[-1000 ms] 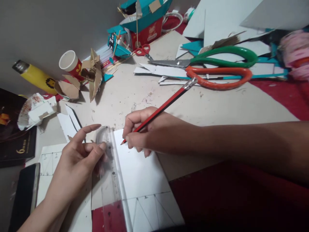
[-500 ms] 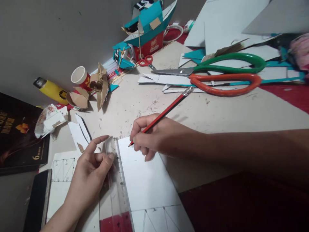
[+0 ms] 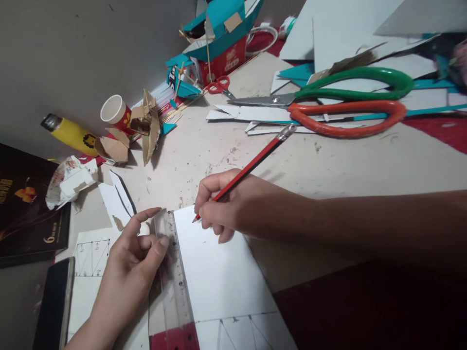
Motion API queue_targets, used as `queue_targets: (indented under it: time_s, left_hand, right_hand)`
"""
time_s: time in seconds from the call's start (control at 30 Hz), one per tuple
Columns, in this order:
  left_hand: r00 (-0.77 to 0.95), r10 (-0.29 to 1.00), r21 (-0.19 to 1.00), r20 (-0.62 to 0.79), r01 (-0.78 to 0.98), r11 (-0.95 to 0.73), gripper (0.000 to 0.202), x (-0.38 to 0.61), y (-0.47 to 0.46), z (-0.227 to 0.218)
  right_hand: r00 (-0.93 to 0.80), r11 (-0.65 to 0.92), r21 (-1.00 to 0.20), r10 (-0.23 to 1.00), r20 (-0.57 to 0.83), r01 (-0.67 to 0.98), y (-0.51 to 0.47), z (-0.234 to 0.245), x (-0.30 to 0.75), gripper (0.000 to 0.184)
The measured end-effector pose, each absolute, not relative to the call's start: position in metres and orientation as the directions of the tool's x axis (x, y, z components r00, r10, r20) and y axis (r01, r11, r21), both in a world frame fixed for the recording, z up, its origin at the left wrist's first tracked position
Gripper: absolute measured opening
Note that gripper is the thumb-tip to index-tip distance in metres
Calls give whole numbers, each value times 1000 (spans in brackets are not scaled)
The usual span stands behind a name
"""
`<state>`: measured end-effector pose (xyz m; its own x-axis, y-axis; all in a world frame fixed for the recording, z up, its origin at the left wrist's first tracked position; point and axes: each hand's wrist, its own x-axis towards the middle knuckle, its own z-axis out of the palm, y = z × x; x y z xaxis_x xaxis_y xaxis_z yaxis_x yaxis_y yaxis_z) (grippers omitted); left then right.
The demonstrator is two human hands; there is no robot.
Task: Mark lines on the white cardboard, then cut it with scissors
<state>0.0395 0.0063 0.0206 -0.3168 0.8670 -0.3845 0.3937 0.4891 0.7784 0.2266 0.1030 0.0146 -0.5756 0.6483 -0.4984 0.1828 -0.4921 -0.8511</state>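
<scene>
My right hand (image 3: 226, 206) grips a red-and-black pencil (image 3: 251, 167), its sharpened tip just at or over the upper part of a white sheet (image 3: 222, 277). Whether the tip touches the paper, I cannot tell. Near the sheet's lower end are a ruled line and slanting pencil lines. Along the sheet's left edge lies a clear plastic ruler (image 3: 179, 277). My left hand (image 3: 127, 272) pinches the ruler's left side, thumb on it and index finger stretched to its top end. A second sheet (image 3: 85, 294) with a drawn box of triangles lies partly under my left forearm.
Large scissors (image 3: 292, 104) with green and orange handles lie across card scraps at upper right. Behind are small red scissors (image 3: 219, 86), a blue card boat (image 3: 222, 39), a paper cup (image 3: 116, 114) and a yellow bottle (image 3: 71, 136). A phone (image 3: 54, 306) and dark box (image 3: 32, 214) stand left.
The camera view has shifted slightly, so the background things sit a little further left and higher. Both hands keep their grips, and the pencil and ruler stay about the same relative to the sheet.
</scene>
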Motion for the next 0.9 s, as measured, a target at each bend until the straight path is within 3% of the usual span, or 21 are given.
queue_targets:
  time_s: [0.9]
  left_hand:
    - [-312,862,775,-400,387,500,49,44,8,24]
  right_hand:
    - [-591,-399,-883,659,-465,248,103,15,229,11]
